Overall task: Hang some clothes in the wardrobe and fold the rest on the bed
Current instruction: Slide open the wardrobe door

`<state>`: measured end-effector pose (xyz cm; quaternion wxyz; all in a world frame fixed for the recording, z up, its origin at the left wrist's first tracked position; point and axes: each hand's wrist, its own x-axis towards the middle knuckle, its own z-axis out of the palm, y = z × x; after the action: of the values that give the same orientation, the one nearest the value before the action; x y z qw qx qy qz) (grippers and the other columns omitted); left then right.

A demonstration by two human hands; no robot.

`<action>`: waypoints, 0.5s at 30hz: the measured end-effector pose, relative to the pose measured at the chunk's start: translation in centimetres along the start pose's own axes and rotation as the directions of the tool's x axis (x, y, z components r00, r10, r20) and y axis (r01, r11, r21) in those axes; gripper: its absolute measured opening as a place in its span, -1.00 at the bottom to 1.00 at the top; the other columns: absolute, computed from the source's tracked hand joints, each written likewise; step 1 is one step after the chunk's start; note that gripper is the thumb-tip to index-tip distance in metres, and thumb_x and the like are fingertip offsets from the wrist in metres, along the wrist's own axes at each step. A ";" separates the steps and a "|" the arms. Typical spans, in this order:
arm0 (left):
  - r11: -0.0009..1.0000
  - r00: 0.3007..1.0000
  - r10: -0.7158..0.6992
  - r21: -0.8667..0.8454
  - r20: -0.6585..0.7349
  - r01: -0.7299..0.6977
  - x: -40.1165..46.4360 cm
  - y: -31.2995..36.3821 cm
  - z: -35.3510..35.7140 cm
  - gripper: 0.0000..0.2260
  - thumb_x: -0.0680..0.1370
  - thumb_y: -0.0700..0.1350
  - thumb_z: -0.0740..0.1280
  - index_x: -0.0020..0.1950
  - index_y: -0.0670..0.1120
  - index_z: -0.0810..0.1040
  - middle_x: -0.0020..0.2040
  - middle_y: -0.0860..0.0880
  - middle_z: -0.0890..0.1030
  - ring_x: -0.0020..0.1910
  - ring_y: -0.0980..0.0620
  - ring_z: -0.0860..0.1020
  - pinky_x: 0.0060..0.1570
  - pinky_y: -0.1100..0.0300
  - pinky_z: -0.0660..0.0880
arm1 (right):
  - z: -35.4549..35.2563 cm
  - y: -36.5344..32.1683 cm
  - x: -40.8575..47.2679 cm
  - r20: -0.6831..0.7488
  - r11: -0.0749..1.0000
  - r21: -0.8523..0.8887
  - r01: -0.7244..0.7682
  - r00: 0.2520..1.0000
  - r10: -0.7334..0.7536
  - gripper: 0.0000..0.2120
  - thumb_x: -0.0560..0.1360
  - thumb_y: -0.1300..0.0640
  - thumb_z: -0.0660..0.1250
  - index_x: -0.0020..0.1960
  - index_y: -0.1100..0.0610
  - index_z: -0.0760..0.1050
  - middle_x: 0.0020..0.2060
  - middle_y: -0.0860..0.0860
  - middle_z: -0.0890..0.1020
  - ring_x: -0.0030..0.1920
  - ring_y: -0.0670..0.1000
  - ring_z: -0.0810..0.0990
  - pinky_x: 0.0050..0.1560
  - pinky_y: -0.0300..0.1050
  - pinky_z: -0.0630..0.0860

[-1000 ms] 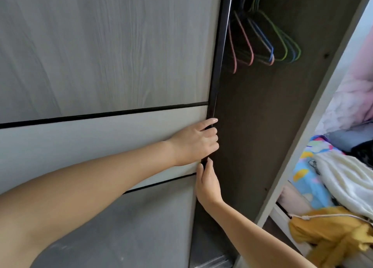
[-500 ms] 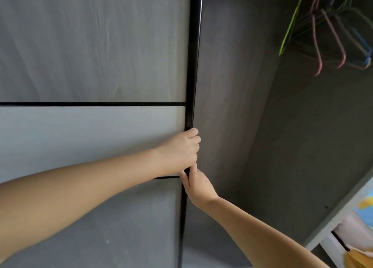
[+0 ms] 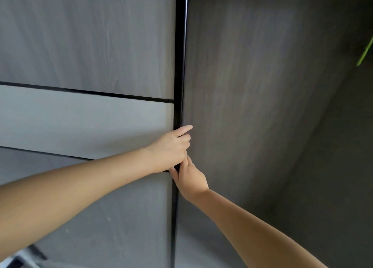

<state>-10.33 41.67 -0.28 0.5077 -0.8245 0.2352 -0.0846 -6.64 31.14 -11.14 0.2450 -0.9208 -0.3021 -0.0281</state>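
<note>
The sliding door [image 3: 86, 114] fills the whole left side, a flat grey wall with no way through. Its black edge strip [image 3: 180, 65] is taken up by both hands: the left hand [image 3: 171, 148] curls round it, and the right hand [image 3: 189, 177] pinches it just below, the two touching. Right of the strip, the dark wardrobe interior [image 3: 262, 106] lies open and roomy, with only a green hanger tip [image 3: 364, 52] poking in at the far right.
</note>
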 end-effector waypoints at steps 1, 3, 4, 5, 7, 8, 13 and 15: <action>1.000 0.999 -0.018 0.007 0.039 0.018 -0.3 -0.1 0.4 -0.77 0.57 -0.08 0.20 0.07 -0.11 0.61 0.06 -0.04 0.57 0.20 -0.12 0.41 0.36 -0.16 -0.36 | 0.2 -0.7 0.3 0.008 1.000 -0.001 0.011 1.000 -0.011 -0.41 0.63 -0.16 0.00 0.53 0.13 0.00 0.45 -0.05 0.25 0.28 0.03 0.45 -0.17 -0.14 0.41; 0.999 0.993 -0.045 0.015 0.111 0.044 -0.9 -0.1 1.0 -0.75 0.57 -0.19 0.14 0.11 -0.16 0.59 0.09 -0.09 0.55 0.22 -0.15 0.37 0.35 -0.20 -0.40 | 0.4 -1.8 0.9 0.033 1.000 -0.010 0.020 0.999 -0.020 -0.40 0.63 -0.16 -0.01 0.54 0.13 -0.02 0.48 -0.04 0.21 0.36 0.02 0.38 -0.04 -0.09 0.46; 0.998 0.990 -0.055 0.016 0.132 0.054 -1.2 -0.1 1.2 -0.74 0.57 -0.21 0.13 0.12 -0.17 0.58 0.10 -0.10 0.55 0.21 -0.16 0.37 0.36 -0.21 -0.38 | 0.5 -2.3 1.1 0.049 1.000 -0.010 0.020 0.999 -0.019 -0.40 0.63 -0.15 -0.01 0.55 0.13 -0.04 0.49 -0.03 0.19 0.39 0.02 0.34 0.04 -0.07 0.47; 0.998 0.987 -0.065 0.017 0.147 0.063 -1.5 -0.1 1.4 -0.73 0.57 -0.23 0.12 0.14 -0.18 0.57 0.10 -0.10 0.55 0.22 -0.16 0.37 0.37 -0.22 -0.37 | 0.7 -2.8 1.2 0.064 1.000 -0.011 0.020 0.998 -0.019 -0.39 0.64 -0.14 -0.01 0.56 0.14 -0.06 0.50 -0.01 0.17 0.42 0.02 0.31 0.11 -0.05 0.47; 0.997 0.983 -0.080 0.020 0.166 0.078 -1.9 -0.1 2.1 -0.73 0.58 -0.23 0.11 0.17 -0.18 0.55 0.12 -0.10 0.54 0.24 -0.16 0.37 0.37 -0.22 -0.36 | 1.0 -3.6 1.4 0.089 0.999 -0.036 0.030 0.996 -0.026 -0.38 0.64 -0.12 -0.01 0.57 0.15 -0.12 0.53 0.01 0.10 0.46 0.03 0.25 0.21 -0.04 0.45; 0.996 0.981 -0.086 0.016 0.175 0.084 -2.0 -0.1 2.3 -0.72 0.59 -0.23 0.10 0.18 -0.18 0.54 0.14 -0.10 0.54 0.26 -0.17 0.36 0.37 -0.21 -0.36 | 1.1 -4.0 1.6 0.103 0.996 -0.073 0.043 0.994 -0.036 -0.38 0.65 -0.09 -0.02 0.57 0.16 -0.14 0.54 0.02 0.06 0.48 0.04 0.22 0.23 -0.05 0.45; 0.996 0.975 -0.093 0.013 0.200 0.092 -3.0 -0.2 2.9 -0.71 0.60 -0.22 0.10 0.26 -0.19 0.50 0.19 -0.12 0.52 0.30 -0.17 0.34 0.40 -0.18 -0.34 | 2.1 -5.1 2.2 0.164 0.962 -0.252 0.104 0.984 -0.063 -0.43 0.66 0.09 -0.04 0.56 0.25 -0.19 0.56 0.16 -0.12 0.52 0.07 0.12 0.29 -0.08 0.40; 0.996 0.974 -0.088 0.023 0.207 0.085 -3.3 0.0 2.9 -0.69 0.61 -0.19 0.10 0.29 -0.19 0.47 0.22 -0.12 0.50 0.32 -0.18 0.33 0.38 -0.19 -0.36 | 2.4 -5.2 2.3 0.176 0.957 -0.272 0.097 0.983 -0.050 -0.40 0.65 0.14 0.03 0.56 0.27 -0.20 0.55 0.17 -0.15 0.52 0.07 0.11 0.27 -0.09 0.42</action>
<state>-12.18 45.52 -1.34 0.5311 -0.8346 0.1441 -0.0219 -7.99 37.13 -10.48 0.0854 -0.9333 -0.3489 -0.0021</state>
